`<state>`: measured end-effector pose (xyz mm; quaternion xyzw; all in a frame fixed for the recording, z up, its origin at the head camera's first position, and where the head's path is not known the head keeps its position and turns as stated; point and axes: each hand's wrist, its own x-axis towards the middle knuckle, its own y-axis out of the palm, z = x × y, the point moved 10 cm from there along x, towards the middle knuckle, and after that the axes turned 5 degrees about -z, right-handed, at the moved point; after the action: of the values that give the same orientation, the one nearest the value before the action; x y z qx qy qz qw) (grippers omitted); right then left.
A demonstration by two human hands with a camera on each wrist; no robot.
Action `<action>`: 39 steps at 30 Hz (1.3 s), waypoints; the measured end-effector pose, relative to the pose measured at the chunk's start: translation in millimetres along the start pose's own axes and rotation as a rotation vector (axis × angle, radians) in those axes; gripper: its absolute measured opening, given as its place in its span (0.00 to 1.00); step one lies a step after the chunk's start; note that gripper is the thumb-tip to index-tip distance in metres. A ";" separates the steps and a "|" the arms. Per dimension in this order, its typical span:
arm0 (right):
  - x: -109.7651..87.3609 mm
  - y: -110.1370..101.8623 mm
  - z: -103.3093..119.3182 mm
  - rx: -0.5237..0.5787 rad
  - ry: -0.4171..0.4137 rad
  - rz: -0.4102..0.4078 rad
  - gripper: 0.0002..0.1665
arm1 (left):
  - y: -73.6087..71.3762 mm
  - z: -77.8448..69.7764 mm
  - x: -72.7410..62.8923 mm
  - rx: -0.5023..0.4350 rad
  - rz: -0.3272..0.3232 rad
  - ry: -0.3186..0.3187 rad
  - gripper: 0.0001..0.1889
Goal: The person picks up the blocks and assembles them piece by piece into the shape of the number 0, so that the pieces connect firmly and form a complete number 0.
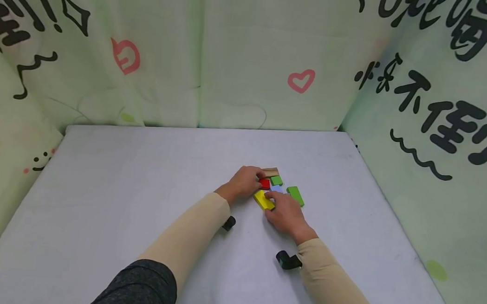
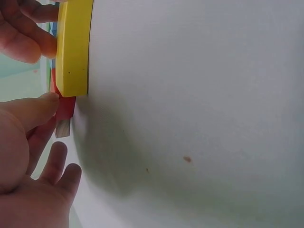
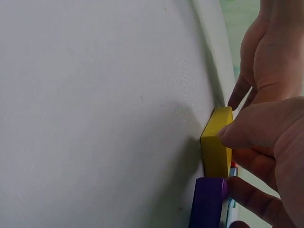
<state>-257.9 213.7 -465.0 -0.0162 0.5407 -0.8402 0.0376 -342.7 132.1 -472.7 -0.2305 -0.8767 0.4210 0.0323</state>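
Small coloured blocks lie in a flat cluster on the table. My left hand (image 1: 243, 182) is at the cluster's left side, thumb and fingertips about the red block (image 1: 264, 184), with fingers reaching to the wood-coloured block (image 1: 271, 172). My right hand (image 1: 286, 212) pinches the yellow block (image 1: 261, 199) at the near side, thumb on its front face in the right wrist view. A purple block (image 3: 206, 204) touches the yellow one's end there; the right hand hides it in the head view. Between the hands sit a pale blue block (image 1: 276, 188) and a small green block (image 1: 276, 180).
A longer green block (image 1: 295, 196) lies just right of the cluster. The white-covered table (image 1: 141, 178) extends to both sides. Printed curtains (image 1: 239, 77) hang behind and beside it. Black camera mounts (image 1: 288, 260) stick out from the wrists.
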 end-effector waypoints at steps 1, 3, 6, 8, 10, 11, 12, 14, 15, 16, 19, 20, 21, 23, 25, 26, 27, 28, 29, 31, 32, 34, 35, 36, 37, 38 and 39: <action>0.0 -0.1 0.2 -0.001 0.001 0.001 0.26 | 0.0 -0.2 0.1 0.002 0.000 -0.001 0.15; -0.1 -0.6 0.9 0.000 0.001 0.002 0.26 | 0.6 0.1 0.7 0.009 0.003 -0.005 0.16; -0.4 -1.5 1.8 -0.002 -0.002 0.000 0.26 | 2.2 1.1 1.9 0.020 0.010 -0.008 0.16; -0.6 -1.7 2.2 -0.007 -0.005 -0.001 0.26 | 3.0 2.0 2.8 0.019 0.013 -0.008 0.15; -0.6 -2.3 2.8 -0.020 -0.012 -0.005 0.26 | 3.4 2.4 3.9 0.016 0.012 -0.002 0.14; -0.6 -2.6 3.2 -0.028 -0.015 -0.007 0.26 | 3.4 2.7 4.3 0.017 0.010 0.000 0.14; -0.6 -3.1 3.4 -0.037 -0.019 -0.010 0.26 | 3.4 3.0 4.7 0.019 0.009 0.003 0.14; -0.6 -4.2 3.6 -0.054 -0.022 -0.016 0.26 | 3.1 3.5 5.0 0.022 0.007 0.003 0.14; -0.7 -4.7 3.8 -0.059 -0.024 -0.018 0.25 | 3.0 3.6 4.9 0.024 0.007 0.002 0.14; -0.8 -5.1 3.7 -0.064 -0.024 -0.020 0.25 | 2.3 3.6 4.6 0.027 0.007 -0.001 0.13; -0.9 -5.8 3.9 -0.070 -0.024 -0.024 0.25 | 0.4 2.3 2.6 0.049 0.018 0.002 0.13; -0.8 -5.5 3.9 -0.071 -0.024 -0.026 0.25 | 0.4 2.6 2.4 0.057 0.023 0.004 0.13; -0.9 -5.0 4.2 -0.071 -0.024 -0.026 0.24 | 1.1 3.4 2.7 0.068 0.027 0.005 0.13; -1.2 -4.0 4.2 -0.071 -0.023 -0.025 0.24 | 3.2 5.0 3.2 0.082 0.040 0.010 0.14; -1.4 -3.8 4.3 -0.071 -0.024 -0.027 0.24 | 6.0 6.8 4.1 0.080 0.051 0.010 0.16; -1.5 -3.9 4.3 -0.071 -0.023 -0.026 0.25 | 6.7 7.0 4.5 0.077 0.053 0.011 0.16; -1.7 -4.3 4.4 -0.071 -0.023 -0.026 0.25 | 6.8 6.6 4.5 0.071 0.054 0.010 0.17; -1.8 -4.9 4.4 -0.073 -0.023 -0.026 0.25 | 6.3 5.8 4.1 0.061 0.056 0.008 0.17; -1.9 -5.6 4.7 -0.075 -0.024 -0.027 0.25 | 5.6 5.2 4.0 0.052 0.056 0.005 0.18; -2.2 -6.3 4.9 -0.075 -0.022 -0.026 0.24 | 4.2 4.2 3.9 0.042 0.054 0.000 0.19; -2.3 -6.3 4.8 -0.076 -0.021 -0.024 0.24 | 3.9 3.7 3.8 0.034 0.056 -0.004 0.19; -2.4 -5.9 4.7 -0.076 -0.022 -0.021 0.24 | 4.3 2.8 3.5 0.022 0.065 -0.005 0.20; -2.2 -5.4 4.6 -0.076 -0.022 -0.018 0.24 | 5.1 2.3 3.3 0.024 0.072 -0.001 0.20; -2.1 -4.8 4.6 -0.076 -0.025 -0.017 0.24 | 6.2 2.1 3.5 0.028 0.080 0.002 0.20; -2.0 -4.3 4.5 -0.075 -0.026 -0.016 0.24 | 7.3 1.7 3.4 0.032 0.088 0.007 0.21; -1.9 -4.1 4.8 -0.074 -0.029 -0.018 0.24 | 8.3 1.4 3.4 0.036 0.094 0.013 0.21; -1.6 -3.8 5.0 -0.073 -0.031 -0.019 0.24 | 9.4 1.6 3.4 0.039 0.099 0.016 0.21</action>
<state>-256.1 210.8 -459.4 -0.0355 0.5703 -0.8198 0.0374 -342.7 137.5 -481.3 -0.2763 -0.8555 0.4374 0.0228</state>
